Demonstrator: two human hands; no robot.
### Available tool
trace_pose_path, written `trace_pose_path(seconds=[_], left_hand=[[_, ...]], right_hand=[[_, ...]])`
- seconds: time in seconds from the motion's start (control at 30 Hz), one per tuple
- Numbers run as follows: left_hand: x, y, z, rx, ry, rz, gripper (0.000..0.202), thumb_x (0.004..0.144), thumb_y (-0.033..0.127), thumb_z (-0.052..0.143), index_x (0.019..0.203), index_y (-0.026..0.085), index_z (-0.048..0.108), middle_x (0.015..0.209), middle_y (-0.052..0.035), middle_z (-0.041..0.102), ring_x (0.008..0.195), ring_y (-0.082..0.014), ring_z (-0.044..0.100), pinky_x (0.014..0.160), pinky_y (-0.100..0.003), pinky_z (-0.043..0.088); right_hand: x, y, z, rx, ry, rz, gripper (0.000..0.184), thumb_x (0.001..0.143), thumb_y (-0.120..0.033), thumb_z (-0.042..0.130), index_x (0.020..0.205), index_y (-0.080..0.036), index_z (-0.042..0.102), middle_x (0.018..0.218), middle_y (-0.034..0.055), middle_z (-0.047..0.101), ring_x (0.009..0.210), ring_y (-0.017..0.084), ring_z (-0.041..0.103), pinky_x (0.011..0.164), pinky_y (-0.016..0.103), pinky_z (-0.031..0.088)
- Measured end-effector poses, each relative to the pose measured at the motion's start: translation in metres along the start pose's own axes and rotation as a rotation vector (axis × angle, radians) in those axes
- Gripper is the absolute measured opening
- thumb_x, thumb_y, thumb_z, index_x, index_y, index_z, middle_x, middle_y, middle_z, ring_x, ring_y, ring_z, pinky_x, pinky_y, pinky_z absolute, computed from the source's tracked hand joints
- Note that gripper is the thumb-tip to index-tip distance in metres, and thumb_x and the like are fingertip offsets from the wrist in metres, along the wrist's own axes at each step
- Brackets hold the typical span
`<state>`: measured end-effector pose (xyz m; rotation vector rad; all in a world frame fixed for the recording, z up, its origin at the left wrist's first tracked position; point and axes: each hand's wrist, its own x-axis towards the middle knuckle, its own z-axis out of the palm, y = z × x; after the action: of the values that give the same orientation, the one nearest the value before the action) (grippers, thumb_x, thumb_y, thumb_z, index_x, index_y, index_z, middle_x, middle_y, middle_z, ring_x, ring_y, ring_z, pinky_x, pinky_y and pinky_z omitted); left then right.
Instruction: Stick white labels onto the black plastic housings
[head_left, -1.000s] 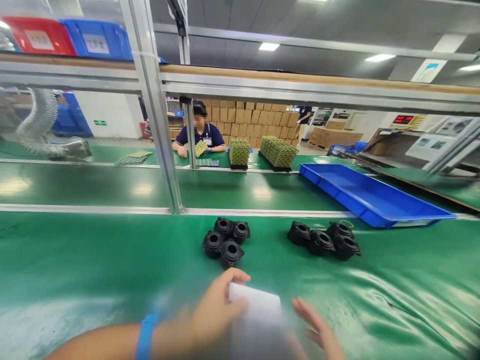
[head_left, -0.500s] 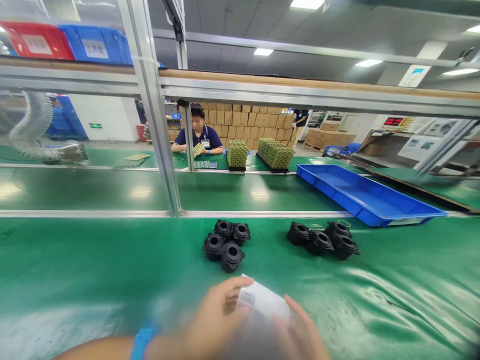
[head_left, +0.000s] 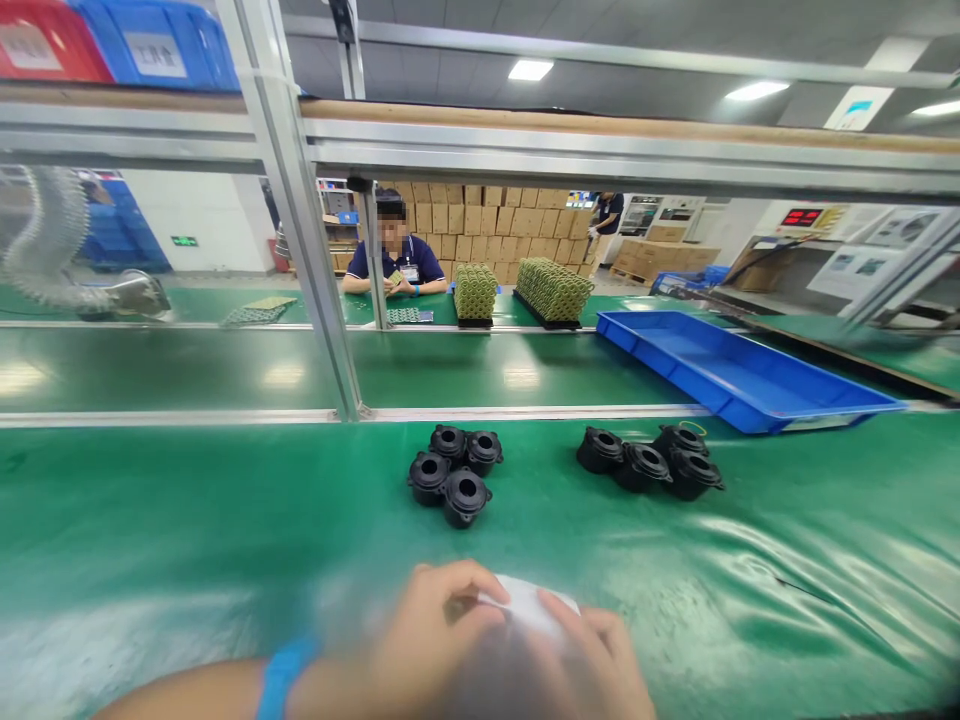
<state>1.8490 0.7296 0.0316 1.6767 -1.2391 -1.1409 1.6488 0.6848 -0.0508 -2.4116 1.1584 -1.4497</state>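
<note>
Both my hands meet at the bottom middle of the view around a small white piece, perhaps paper or a label. My left hand, with a blue wristband, curls its fingers over the left side of it. My right hand closes on its right side. The hands are blurred. Beyond them on the green mat lie two clusters of black round plastic parts: one cluster straight ahead, another cluster to the right.
A blue tray lies at the right rear. A metal frame post rises at the bench's back edge. Across the conveyor a person sits by stacks of green pieces. Red and blue bins stand on the upper shelf.
My right hand has closed in onto the white piece, and both hands have drawn it lower and nearer to me. The camera has tipped slightly.
</note>
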Motion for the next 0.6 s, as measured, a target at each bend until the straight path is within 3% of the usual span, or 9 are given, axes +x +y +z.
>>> trace_pose_path(seconds=[0.1, 0.17, 0.3, 0.43, 0.6], left_hand=[[-0.003, -0.003, -0.002, 0.047, -0.009, 0.004, 0.022, 0.08, 0.031, 0.065, 0.098, 0.029, 0.076, 0.104, 0.0003, 0.075, 0.104, -0.0205, 0.062, 0.1, -0.032, 0.042], [-0.004, -0.007, -0.002, 0.077, -0.034, 0.032, 0.023, 0.082, 0.033, 0.065, 0.102, 0.034, 0.075, 0.108, 0.0038, 0.075, 0.105, -0.0188, 0.063, 0.1, -0.029, 0.041], [-0.003, -0.01, -0.004, 0.139, -0.085, 0.114, 0.018, 0.085, 0.038, 0.062, 0.093, 0.033, 0.077, 0.095, 0.0035, 0.077, 0.094, -0.0171, 0.066, 0.09, -0.026, 0.044], [0.0, -0.005, -0.005, 0.088, -0.092, 0.097, 0.016, 0.082, 0.033, 0.065, 0.082, 0.023, 0.078, 0.081, 0.0006, 0.077, 0.079, -0.0148, 0.067, 0.079, -0.023, 0.046], [0.005, -0.007, -0.004, -0.032, -0.078, 0.087, 0.019, 0.079, 0.033, 0.066, 0.074, 0.018, 0.076, 0.076, -0.0015, 0.076, 0.075, -0.0148, 0.066, 0.074, -0.022, 0.047]], right_hand=[[0.007, -0.004, -0.002, -0.208, 0.133, -0.08, 0.027, 0.079, -0.042, 0.073, 0.104, -0.031, 0.075, 0.116, 0.0137, 0.057, 0.09, 0.027, 0.062, 0.069, 0.04, 0.057], [0.01, -0.008, -0.002, -0.214, 0.088, -0.082, 0.019, 0.082, -0.041, 0.069, 0.097, -0.032, 0.074, 0.132, 0.0123, 0.05, 0.11, 0.034, 0.057, 0.083, 0.048, 0.053], [0.01, -0.005, 0.004, -0.088, -0.1, -0.184, 0.009, 0.087, -0.032, 0.065, 0.095, -0.028, 0.068, 0.115, 0.0058, 0.058, 0.115, 0.023, 0.054, 0.091, 0.036, 0.048], [0.007, 0.007, 0.015, -0.045, -0.058, -0.267, 0.006, 0.088, -0.031, 0.063, 0.085, -0.026, 0.062, 0.095, 0.0022, 0.06, 0.108, 0.019, 0.055, 0.097, 0.033, 0.038], [0.005, 0.009, 0.022, -0.006, -0.057, -0.245, 0.005, 0.089, -0.027, 0.058, 0.085, -0.025, 0.06, 0.091, 0.0014, 0.061, 0.104, 0.018, 0.058, 0.101, 0.033, 0.034]])
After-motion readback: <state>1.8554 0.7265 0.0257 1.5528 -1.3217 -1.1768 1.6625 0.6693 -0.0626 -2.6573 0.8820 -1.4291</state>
